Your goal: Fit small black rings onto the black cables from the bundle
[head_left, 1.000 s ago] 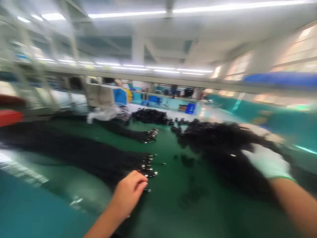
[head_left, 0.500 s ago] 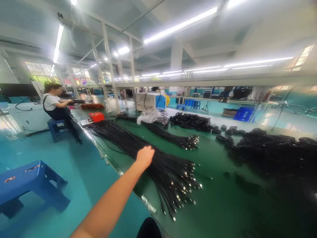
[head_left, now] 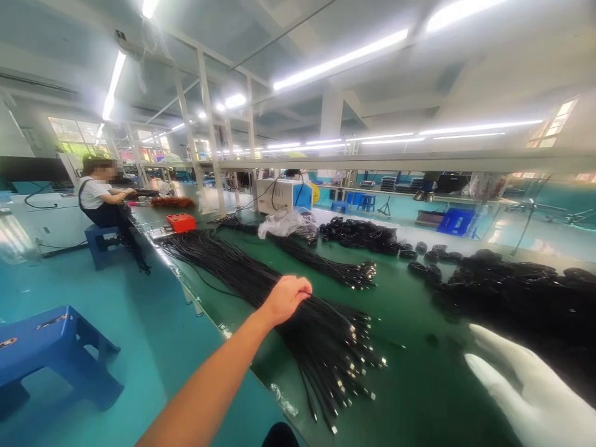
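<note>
A long bundle of black cables (head_left: 316, 341) lies along the green table, its metal-tipped connectors fanned out at the near end. Over the middle of the bundle, my bare left hand (head_left: 286, 300) has its fingers closed on a black cable, which runs out from the fingertips toward the connectors. My right hand (head_left: 531, 385), in a white glove, reaches in at the lower right with thumb and fingers apart and nothing between them. Beyond it is a dark heap of coiled cables (head_left: 512, 288).
A smaller cable bundle (head_left: 326, 264) lies behind, beside a clear plastic bag (head_left: 288, 225). Farther back are a white-and-blue machine (head_left: 279, 195) and a red box (head_left: 181, 222). A blue stool (head_left: 41, 341) stands on the floor at left, and a seated person (head_left: 100, 195) works beyond.
My left hand has moved right along the bundle and now pinches a cable. My gloved right hand has come into view at the lower right.
</note>
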Action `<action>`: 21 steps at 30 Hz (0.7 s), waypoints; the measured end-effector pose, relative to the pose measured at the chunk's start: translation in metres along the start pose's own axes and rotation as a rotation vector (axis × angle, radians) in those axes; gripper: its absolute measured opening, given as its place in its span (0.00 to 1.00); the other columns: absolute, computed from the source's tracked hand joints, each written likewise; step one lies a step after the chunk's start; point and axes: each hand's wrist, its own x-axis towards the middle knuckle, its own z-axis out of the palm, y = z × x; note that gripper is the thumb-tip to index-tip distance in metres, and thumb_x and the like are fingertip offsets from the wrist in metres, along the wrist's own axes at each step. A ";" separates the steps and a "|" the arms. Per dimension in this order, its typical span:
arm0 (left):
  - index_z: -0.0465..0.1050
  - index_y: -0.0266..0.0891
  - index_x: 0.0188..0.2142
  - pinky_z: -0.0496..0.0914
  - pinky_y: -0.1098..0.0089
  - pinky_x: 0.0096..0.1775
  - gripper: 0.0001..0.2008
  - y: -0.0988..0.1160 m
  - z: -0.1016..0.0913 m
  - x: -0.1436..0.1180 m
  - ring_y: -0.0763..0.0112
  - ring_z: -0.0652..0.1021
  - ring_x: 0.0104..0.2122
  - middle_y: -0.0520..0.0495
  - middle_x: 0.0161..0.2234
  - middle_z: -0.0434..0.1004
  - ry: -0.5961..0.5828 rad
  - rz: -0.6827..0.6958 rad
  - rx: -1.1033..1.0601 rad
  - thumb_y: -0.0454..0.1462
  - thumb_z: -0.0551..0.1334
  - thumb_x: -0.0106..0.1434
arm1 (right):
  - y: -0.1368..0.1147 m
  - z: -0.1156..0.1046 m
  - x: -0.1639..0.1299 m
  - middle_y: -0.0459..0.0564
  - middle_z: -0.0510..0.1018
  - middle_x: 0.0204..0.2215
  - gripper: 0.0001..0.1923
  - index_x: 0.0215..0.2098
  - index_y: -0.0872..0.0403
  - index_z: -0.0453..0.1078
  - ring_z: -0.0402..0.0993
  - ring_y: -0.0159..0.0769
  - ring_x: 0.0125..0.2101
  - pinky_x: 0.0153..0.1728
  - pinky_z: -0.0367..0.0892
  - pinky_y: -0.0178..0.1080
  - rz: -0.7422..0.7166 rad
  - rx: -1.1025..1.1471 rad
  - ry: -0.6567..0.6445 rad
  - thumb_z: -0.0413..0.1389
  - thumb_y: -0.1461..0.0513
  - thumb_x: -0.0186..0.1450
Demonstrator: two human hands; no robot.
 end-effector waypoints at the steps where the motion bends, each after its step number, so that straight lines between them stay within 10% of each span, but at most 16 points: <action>1: 0.70 0.42 0.38 0.62 0.69 0.49 0.07 0.003 0.001 0.000 0.72 0.73 0.40 0.53 0.38 0.76 -0.004 0.015 -0.002 0.35 0.54 0.65 | -0.017 0.001 -0.006 0.49 0.71 0.52 0.24 0.52 0.34 0.62 0.70 0.48 0.48 0.46 0.63 0.49 0.032 0.022 -0.021 0.51 0.44 0.58; 7: 0.71 0.42 0.31 0.64 0.68 0.42 0.04 0.012 0.028 -0.004 0.68 0.73 0.36 0.53 0.31 0.76 -0.128 0.058 0.050 0.32 0.61 0.58 | -0.067 0.018 -0.021 0.47 0.73 0.50 0.26 0.48 0.43 0.69 0.70 0.50 0.49 0.41 0.72 0.47 -0.090 0.196 -0.296 0.51 0.43 0.56; 21: 0.69 0.39 0.45 0.69 0.61 0.46 0.10 -0.019 0.038 -0.003 0.66 0.72 0.45 0.45 0.46 0.71 -0.108 -0.146 0.167 0.38 0.54 0.66 | -0.049 0.041 -0.027 0.51 0.77 0.45 0.22 0.45 0.47 0.73 0.75 0.48 0.43 0.38 0.74 0.43 -0.216 0.081 -0.262 0.53 0.48 0.56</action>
